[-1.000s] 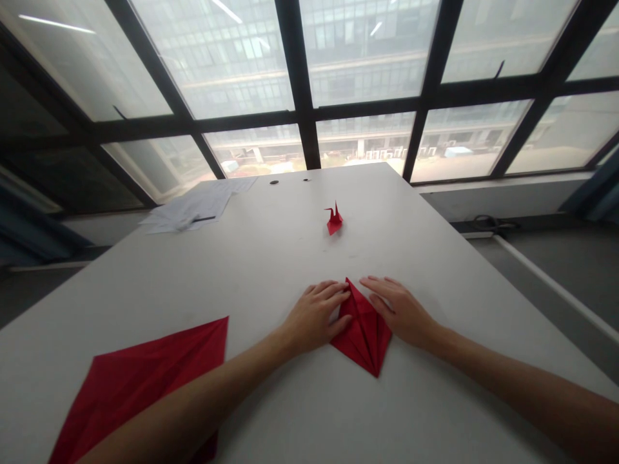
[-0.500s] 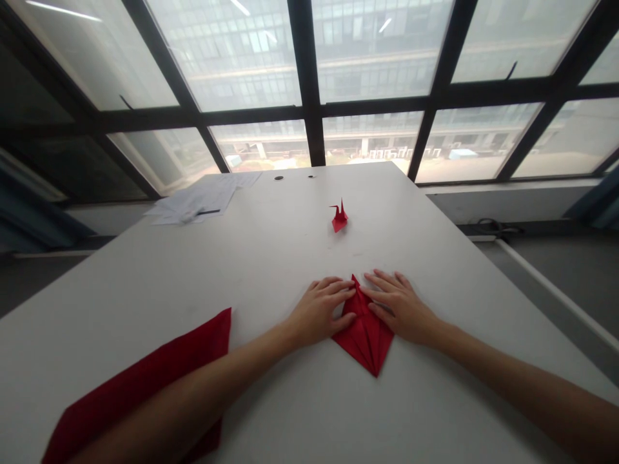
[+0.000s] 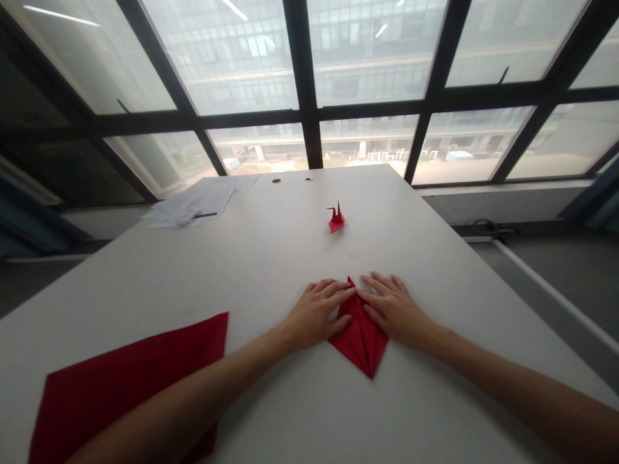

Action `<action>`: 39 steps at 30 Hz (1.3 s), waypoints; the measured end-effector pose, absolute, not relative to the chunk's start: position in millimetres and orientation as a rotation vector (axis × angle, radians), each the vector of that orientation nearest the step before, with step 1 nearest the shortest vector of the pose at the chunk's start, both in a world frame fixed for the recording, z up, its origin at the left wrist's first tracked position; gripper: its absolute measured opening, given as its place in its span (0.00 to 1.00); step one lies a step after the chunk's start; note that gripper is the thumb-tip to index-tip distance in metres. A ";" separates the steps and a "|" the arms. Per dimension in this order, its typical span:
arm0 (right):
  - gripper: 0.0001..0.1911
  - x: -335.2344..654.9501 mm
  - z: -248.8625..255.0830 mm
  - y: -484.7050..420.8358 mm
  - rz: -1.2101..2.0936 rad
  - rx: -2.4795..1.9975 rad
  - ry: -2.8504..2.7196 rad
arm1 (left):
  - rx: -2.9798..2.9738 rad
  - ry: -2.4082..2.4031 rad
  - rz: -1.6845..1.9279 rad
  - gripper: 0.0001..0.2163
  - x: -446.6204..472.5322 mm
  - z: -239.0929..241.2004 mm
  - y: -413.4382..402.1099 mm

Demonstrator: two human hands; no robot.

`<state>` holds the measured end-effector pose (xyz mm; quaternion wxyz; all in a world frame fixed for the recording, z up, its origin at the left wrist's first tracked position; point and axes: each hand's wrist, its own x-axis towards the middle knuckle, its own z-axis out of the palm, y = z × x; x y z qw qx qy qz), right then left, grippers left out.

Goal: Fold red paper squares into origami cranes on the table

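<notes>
A red sheet of origami paper point(image 3: 363, 345), folded into a diamond with creases fanning from its near point, lies flat on the white table. My left hand point(image 3: 319, 310) rests on its left side, fingers stretched toward the upper tip and thumb lower down on the paper. On the right side lies my right hand point(image 3: 393, 306), its fingers spread partly over the paper and partly over the table. Both hands press from above; neither grasps. The fingers cover the diamond's upper left and right edges. Beyond them stands a small folded red paper crane point(image 3: 336, 222).
A larger red sheet point(image 3: 120, 380) lies at the near left, partly under my left forearm. White papers point(image 3: 193, 200) with a dark pen point(image 3: 207, 214) on them are at the table's far left. Tall windows point(image 3: 362, 58) rise behind the white table point(image 3: 271, 258).
The fingers of my right hand have shifted slightly on the folded paper. The larger red sheet's left part now lies spread wider. The whole view has moved a little.
</notes>
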<state>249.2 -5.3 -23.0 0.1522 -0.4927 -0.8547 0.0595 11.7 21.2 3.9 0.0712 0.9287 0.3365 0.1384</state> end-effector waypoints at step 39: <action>0.20 267.9 0.0 38.3 -0.060 -1.097 -2.644 | 2.819 1.001 0.335 0.23 13.2 7.8 18.6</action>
